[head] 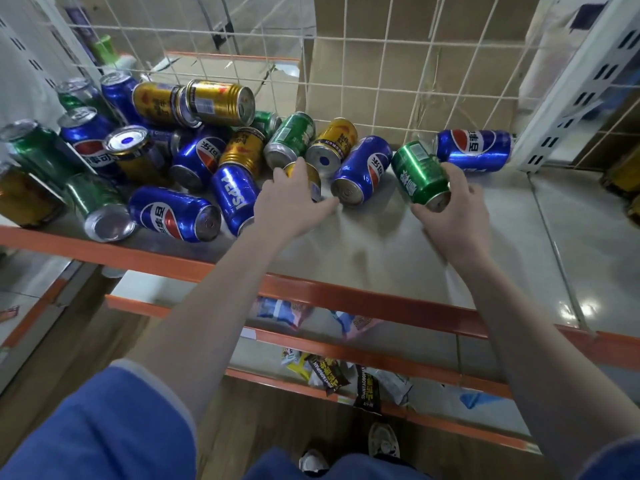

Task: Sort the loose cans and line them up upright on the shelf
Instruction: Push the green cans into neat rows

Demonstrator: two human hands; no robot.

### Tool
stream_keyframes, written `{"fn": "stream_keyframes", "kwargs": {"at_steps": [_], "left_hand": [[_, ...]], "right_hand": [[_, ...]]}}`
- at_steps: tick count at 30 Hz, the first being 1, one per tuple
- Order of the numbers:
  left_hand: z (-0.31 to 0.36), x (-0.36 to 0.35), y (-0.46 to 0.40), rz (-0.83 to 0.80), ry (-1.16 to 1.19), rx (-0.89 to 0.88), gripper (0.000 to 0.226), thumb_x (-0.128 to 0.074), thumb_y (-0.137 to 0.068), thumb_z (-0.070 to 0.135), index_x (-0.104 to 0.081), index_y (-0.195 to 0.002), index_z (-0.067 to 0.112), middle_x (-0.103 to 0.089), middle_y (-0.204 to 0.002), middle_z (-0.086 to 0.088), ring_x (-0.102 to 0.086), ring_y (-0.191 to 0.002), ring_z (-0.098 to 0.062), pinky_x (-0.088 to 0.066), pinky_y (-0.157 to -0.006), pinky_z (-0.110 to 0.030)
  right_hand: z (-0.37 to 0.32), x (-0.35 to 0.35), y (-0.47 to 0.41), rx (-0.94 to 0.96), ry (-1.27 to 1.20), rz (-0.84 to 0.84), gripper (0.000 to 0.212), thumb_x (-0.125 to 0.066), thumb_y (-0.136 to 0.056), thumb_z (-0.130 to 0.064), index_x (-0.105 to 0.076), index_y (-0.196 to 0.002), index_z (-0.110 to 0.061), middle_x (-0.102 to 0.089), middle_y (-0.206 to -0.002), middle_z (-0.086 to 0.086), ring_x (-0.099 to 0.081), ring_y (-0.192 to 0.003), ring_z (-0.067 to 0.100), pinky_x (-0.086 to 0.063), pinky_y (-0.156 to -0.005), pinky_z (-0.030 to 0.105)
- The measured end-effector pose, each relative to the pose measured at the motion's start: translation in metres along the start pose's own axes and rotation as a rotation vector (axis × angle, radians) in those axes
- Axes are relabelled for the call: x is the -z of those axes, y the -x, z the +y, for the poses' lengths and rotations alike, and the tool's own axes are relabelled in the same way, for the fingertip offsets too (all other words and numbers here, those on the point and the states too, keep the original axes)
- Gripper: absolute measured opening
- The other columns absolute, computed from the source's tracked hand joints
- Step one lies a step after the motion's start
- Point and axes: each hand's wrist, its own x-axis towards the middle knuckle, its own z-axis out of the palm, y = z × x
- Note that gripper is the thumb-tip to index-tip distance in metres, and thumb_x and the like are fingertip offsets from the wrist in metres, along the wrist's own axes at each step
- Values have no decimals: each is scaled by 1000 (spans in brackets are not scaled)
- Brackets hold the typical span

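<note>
**While cans lie heaped, two are taken up**

While most cans lie tumbled on the shelf (398, 237), a green can (420, 173) is gripped round its lower end by the right hand (453, 216). A gold can (308, 178) is clasped from above by the left hand (294, 199). Thin, smooth walls are judged slippery and easily dented; mid-body grips are advised.

Under our left hand (294, 199) fingers, a gold can (313, 181) is mostly hidden. Our right hand (450, 216) fingers cover the green can (419, 171) base. Leftmost cans (20, 199) are cut off.
</note>
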Motion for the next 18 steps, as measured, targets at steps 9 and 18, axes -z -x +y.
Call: {"fn": "stream_keyframes", "kwargs": {"at_steps": [9,18], "left_hand": [[2,17,-32,-47,183,141,64,-52,-85,58,-47,-131,14,-57,-123,-9,-55,-108,-27,-39,-77,-33],[7,26,-19,33,322,107,54,-65,-79,44,-50,-124,18,-53,-102,1,-52,-87,-15,-40,-72,-27]], "right_hand": [[0,2,9,39,41,2,71,-71,-77,-27,-39,-140,-25,-50,-118,17,-53,-105,32,-40,-85,30],[-1,11,18,37,60,-29,71,-71,-79,-27,-37,-142,-27,-48,-122,17,-51,-107,32,-39,-82,31]]}}
